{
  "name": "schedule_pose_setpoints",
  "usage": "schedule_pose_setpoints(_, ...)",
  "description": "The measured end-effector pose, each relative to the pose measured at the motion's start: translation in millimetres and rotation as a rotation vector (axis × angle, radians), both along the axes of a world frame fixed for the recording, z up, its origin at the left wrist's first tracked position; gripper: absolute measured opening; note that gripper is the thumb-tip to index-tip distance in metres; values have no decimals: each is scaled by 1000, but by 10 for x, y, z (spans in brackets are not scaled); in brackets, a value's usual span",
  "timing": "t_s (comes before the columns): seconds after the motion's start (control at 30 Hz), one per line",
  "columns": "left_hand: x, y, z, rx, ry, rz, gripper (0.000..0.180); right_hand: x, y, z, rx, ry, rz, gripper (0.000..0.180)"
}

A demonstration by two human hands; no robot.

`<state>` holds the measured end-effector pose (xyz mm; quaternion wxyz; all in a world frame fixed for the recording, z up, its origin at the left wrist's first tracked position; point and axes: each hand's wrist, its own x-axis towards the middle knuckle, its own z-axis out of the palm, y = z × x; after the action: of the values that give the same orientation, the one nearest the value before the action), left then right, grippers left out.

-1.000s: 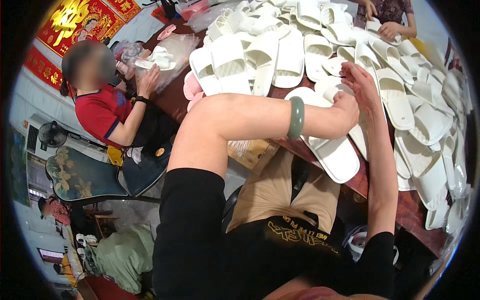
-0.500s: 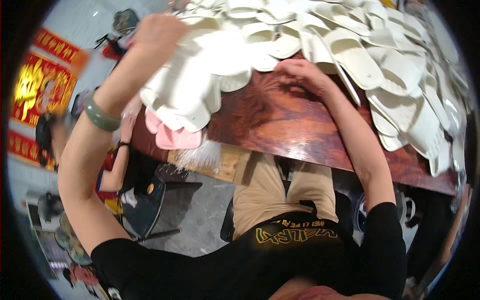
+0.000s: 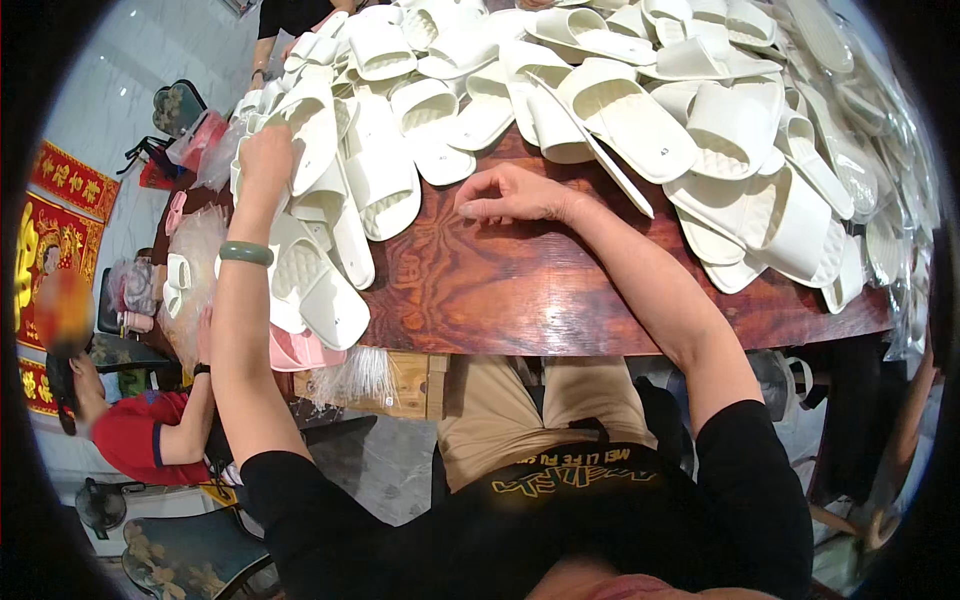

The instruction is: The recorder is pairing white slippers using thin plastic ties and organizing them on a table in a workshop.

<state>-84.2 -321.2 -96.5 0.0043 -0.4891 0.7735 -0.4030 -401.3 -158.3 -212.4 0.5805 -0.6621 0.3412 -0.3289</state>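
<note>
My left hand [image 3: 265, 150] is stretched out over the left end of the heap of white slippers [image 3: 620, 120], fingers curled down on one slipper [image 3: 310, 130] at the edge of the stack; I cannot tell whether I have truly closed on it or am only pressing on it, since my fingertips are hidden from here. A green bangle [image 3: 246, 253] sits on that wrist. My right hand [image 3: 515, 195] lies nearly flat on the bare wooden table [image 3: 520, 290], fingers loosely bent and pointing left, with nothing in it. More slippers fan out just beyond its knuckles and away to its right, and a few hang over the table edge below my left forearm, with a pink slipper [image 3: 300, 350] under them.

I judge I am at the picking stage: choosing a slipper from the heap with the left while the right waits on the clear patch of wood. The next move calls for a firm pinch on one slipper alone, lifting it free without dragging its neighbours off the edge, then bringing it toward my right hand. Off past my left elbow another person in a red shirt [image 3: 130, 440] handles clear plastic bags [image 3: 190, 270].
</note>
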Motion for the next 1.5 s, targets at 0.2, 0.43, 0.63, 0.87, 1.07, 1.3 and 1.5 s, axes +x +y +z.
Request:
schedule_pose_setpoints(0.2, -355, 259, 114, -132, 199, -99, 11, 67, -15, -182, -597, 150, -161, 29)
schedule_pose_setpoints(0.43, -1315, 992, -207, -82, 433, -572, 17, 179, 316, 439, -793, 77, -17, 20)
schedule_pose_setpoints(0.63, -1883, 1289, -268, 92, 538, -889, 28, -774, 413, 952, -984, 538, -788, 20)
schedule_pose_setpoints(0.87, -2472, 1248, -825, 527, 581, -408, 38, -1528, 161, 464, -883, 1474, -911, 22)
schedule_pose_setpoints(1.07, -2263, 1614, -416, 483, 586, -319, 22, -1397, 467, 610, -769, 908, -949, 33)
schedule_pose_setpoints(1.3, -1666, 2248, -267, 627, 249, -131, 18, -949, 1022, 283, -228, 290, -671, 35)
schedule_pose_setpoints(1.5, -1504, 2193, -414, 747, 485, -350, 42, -810, 1258, 109, -897, 957, -856, 29)
